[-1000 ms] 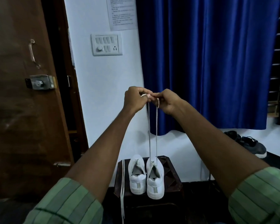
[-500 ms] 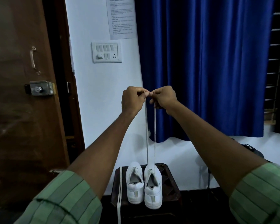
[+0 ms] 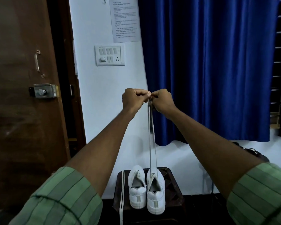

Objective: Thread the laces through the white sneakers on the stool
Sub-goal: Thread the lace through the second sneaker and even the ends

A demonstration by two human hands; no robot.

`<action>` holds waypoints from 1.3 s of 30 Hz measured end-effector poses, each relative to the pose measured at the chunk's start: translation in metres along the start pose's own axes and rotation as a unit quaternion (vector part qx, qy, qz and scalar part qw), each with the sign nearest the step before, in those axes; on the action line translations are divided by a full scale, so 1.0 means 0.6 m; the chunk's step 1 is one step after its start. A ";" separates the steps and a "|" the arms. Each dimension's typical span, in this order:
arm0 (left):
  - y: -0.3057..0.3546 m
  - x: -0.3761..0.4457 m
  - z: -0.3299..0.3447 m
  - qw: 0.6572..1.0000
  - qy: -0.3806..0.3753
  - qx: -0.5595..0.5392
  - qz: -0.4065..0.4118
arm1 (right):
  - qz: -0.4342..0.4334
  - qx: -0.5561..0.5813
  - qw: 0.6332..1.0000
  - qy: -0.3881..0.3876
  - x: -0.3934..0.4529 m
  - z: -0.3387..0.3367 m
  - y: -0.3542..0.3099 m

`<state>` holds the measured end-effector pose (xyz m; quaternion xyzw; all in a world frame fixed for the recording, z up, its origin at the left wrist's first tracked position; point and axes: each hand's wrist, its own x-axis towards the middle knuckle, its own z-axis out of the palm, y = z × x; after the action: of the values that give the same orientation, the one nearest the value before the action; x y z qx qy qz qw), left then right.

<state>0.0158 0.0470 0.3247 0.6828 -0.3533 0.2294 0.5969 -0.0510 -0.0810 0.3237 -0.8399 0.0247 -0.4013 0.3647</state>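
Hands meet high above the stool: the left hand (image 3: 133,99) and the right hand (image 3: 162,100), knuckle to knuckle, each pinch an end of the lace (image 3: 152,135) between curled fingers. Both strands drop almost straight down, close together, into the front eyelets of the right sneaker (image 3: 156,192). Holding the ends together at that height looks like a way to even the two lengths before crossing them further up the shoe; that is a judgement, since only the lowest eyelets seem threaded.

The left sneaker (image 3: 137,189) stands touching its partner at 9 o'clock, heels toward the camera, with no lace visible in it. A second lace (image 3: 121,197) lies along the stool's (image 3: 177,189) left edge, at 9 o'clock from the pair, and hangs over the near rim.

At 12 o'clock a blue curtain (image 3: 209,70) hangs well behind; at 10 o'clock are a switch panel (image 3: 109,55) and a wooden door (image 3: 19,95). A dark shoe (image 3: 250,151) lies on the floor at 3 o'clock. Nothing crosses the strands' path.
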 end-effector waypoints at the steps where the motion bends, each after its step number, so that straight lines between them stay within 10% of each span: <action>1: 0.001 0.001 -0.002 1.000 -0.004 0.001 0.000 | 0.002 0.015 1.000 0.006 -0.002 0.002 0.002; 12: -0.001 0.022 -0.009 0.997 -0.031 0.067 0.010 | -0.015 0.064 0.998 0.009 -0.011 -0.007 0.006; 24: 0.005 0.037 0.003 0.990 -0.027 -0.096 -0.101 | 0.057 0.150 0.987 -0.002 0.005 -0.007 -0.013; 39: 0.006 0.061 0.022 0.991 -0.114 -0.013 -0.062 | 0.081 0.143 0.975 0.149 0.080 -0.027 -0.040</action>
<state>0.0353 0.0266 0.3516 0.7176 -0.3784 0.1083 0.5747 -0.0359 -0.0890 0.3770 -0.7050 0.0892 -0.4904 0.5045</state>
